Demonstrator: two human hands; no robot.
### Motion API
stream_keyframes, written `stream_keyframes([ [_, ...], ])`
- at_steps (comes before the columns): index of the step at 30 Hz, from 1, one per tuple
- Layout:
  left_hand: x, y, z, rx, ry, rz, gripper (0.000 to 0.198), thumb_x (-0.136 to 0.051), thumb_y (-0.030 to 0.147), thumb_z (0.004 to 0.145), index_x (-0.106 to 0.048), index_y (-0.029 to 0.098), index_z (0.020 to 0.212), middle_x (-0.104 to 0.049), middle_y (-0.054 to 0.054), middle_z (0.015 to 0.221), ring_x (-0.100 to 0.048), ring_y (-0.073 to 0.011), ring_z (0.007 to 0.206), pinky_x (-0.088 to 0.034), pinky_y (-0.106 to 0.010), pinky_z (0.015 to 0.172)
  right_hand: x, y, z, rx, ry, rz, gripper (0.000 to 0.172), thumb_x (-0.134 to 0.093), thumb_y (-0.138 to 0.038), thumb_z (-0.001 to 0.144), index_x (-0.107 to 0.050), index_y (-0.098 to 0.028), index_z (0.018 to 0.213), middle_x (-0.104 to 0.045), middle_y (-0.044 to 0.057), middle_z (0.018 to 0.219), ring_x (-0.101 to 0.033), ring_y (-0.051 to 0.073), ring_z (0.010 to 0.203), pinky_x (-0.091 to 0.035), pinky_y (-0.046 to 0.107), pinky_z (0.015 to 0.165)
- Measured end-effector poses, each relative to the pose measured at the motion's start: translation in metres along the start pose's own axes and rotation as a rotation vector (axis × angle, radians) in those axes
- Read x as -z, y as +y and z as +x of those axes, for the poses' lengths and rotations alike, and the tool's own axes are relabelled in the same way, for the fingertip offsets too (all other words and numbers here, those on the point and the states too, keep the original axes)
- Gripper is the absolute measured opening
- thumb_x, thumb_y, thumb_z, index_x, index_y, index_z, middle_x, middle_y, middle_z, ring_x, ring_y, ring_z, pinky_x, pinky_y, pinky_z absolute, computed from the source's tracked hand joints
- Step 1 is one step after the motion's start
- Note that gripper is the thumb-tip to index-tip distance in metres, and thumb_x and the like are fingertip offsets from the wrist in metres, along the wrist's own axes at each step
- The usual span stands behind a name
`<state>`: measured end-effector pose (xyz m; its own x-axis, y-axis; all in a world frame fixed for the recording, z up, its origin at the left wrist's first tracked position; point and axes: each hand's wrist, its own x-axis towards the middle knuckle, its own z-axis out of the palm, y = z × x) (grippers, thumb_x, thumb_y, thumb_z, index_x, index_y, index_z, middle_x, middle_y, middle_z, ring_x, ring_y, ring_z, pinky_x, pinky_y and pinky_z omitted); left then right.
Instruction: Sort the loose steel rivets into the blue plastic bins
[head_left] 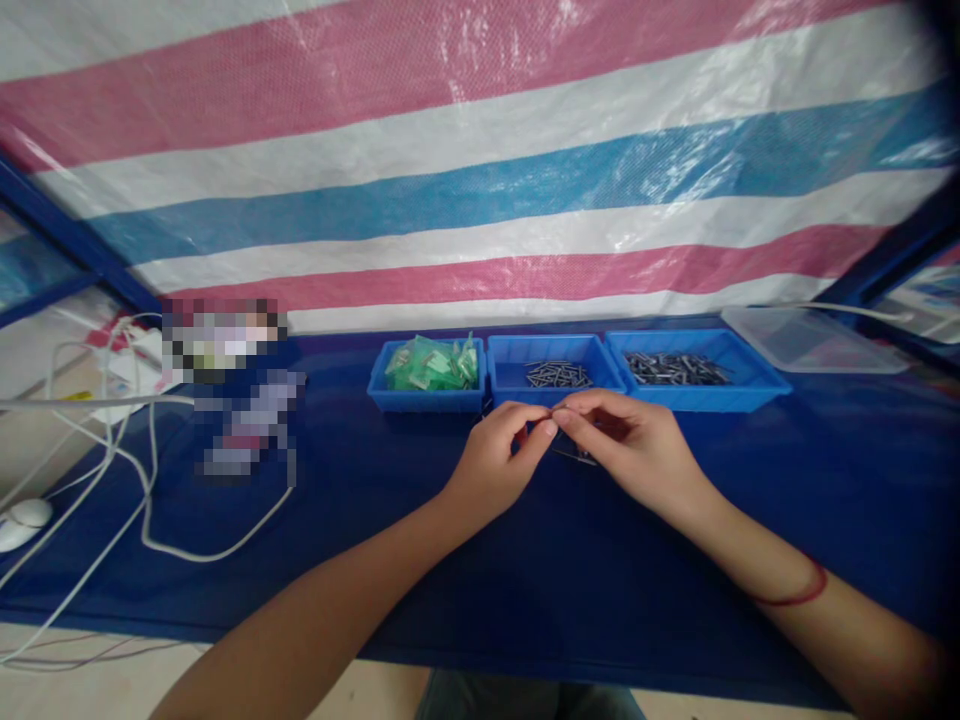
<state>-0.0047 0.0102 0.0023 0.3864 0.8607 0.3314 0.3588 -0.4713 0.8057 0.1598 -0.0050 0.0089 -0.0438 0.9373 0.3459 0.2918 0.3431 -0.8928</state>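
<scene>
My left hand [504, 452] and my right hand [628, 440] meet over the blue table, fingertips pinched together. Between them is a tiny dark piece, too small to make out. Just below the fingers, a few thin metal pieces [576, 456] show on the table, partly covered by my right hand. Right behind my hands stands a blue bin [517, 350] with thin metal pins [559, 374] in it. To its right, another blue bin [757, 388] contains short dark metal pieces [675, 368]. The left blue bin [427, 402] is filled with green plastic packets [431, 364].
White cables [176, 550] loop across the table's left side, near a white mouse [25, 522] and blurred-out items. A clear plastic lid [817, 342] lies at the back right. Behind the bins hangs a striped plastic sheet [480, 180], with blue frame posts [120, 270] at the sides.
</scene>
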Motion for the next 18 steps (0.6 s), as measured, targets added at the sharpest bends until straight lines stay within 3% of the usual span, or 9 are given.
stream_keyframes([
  [5, 0.003, -0.001, 0.002, 0.034, 0.000, 0.018, 0.017, -0.056, 0.031, 0.086, -0.061, 0.017, 0.094, -0.063, -0.002, 0.087, -0.055, -0.0119, 0.073, -0.044, -0.023, 0.067, 0.002, 0.000, 0.000, 0.035, -0.031, -0.019, 0.016, -0.061, -0.036, 0.082, -0.066, -0.021, 0.083, -0.066, 0.003, 0.081, -0.060, 0.016, 0.070, -0.050, 0.028, 0.061],
  [14, 0.004, 0.002, 0.002, 0.067, 0.061, -0.003, 0.021, -0.048, 0.035, 0.090, -0.057, 0.017, 0.098, -0.062, -0.002, 0.088, -0.055, -0.0113, 0.071, -0.045, -0.024, 0.067, 0.009, 0.000, 0.003, 0.140, -0.106, -0.238, 0.017, -0.053, -0.033, 0.087, -0.062, -0.020, 0.083, -0.061, 0.003, 0.073, -0.055, 0.015, 0.063, -0.043, 0.027, 0.056],
  [18, 0.012, 0.003, 0.005, 0.012, 0.004, 0.085, 0.031, -0.047, 0.037, 0.091, -0.049, 0.017, 0.114, -0.062, -0.004, 0.099, -0.056, -0.0116, 0.073, -0.046, -0.025, 0.071, 0.023, 0.003, 0.010, 0.149, 0.022, -0.335, 0.019, -0.053, -0.036, 0.086, -0.063, -0.021, 0.084, -0.061, 0.003, 0.072, -0.054, 0.015, 0.061, -0.042, 0.027, 0.055],
])
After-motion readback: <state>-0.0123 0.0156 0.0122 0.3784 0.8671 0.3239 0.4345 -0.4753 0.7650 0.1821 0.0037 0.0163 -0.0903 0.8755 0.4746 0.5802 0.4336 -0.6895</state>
